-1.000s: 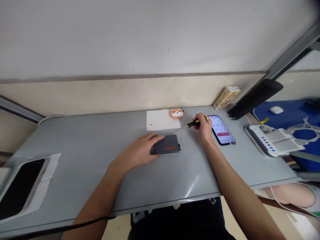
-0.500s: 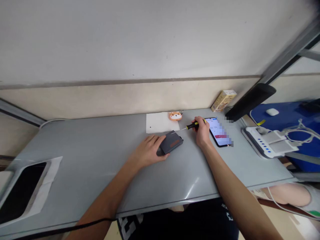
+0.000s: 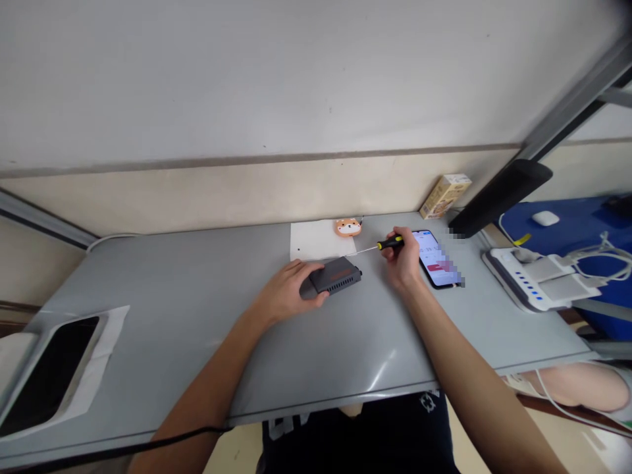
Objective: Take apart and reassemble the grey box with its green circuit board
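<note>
My left hand (image 3: 291, 289) grips the left end of a dark grey box-shaped device (image 3: 336, 275) with vent slots along its near side. The device is over the middle of the desk. In my right hand (image 3: 402, 260) is a screwdriver (image 3: 390, 243) with a black and yellow handle, its thin shaft pointing left. The shaft's tip is near the far edge of the device; whether it touches cannot be made out. Beyond the device lies a white sheet of paper (image 3: 316, 239) with a small dark dot on it, and an orange dog-face case (image 3: 348, 228) at its right.
A lit phone (image 3: 434, 260) lies right of my right hand. A carton (image 3: 444, 196) and a black upright pad (image 3: 501, 197) stand at the back right. A white power strip (image 3: 523, 280) with chargers is at the right edge. A dark tablet-like object (image 3: 52, 375) lies at left.
The device has turned in my left hand, so its slotted side shows more. My right hand has drawn slightly right with the screwdriver, showing more of its shaft.
</note>
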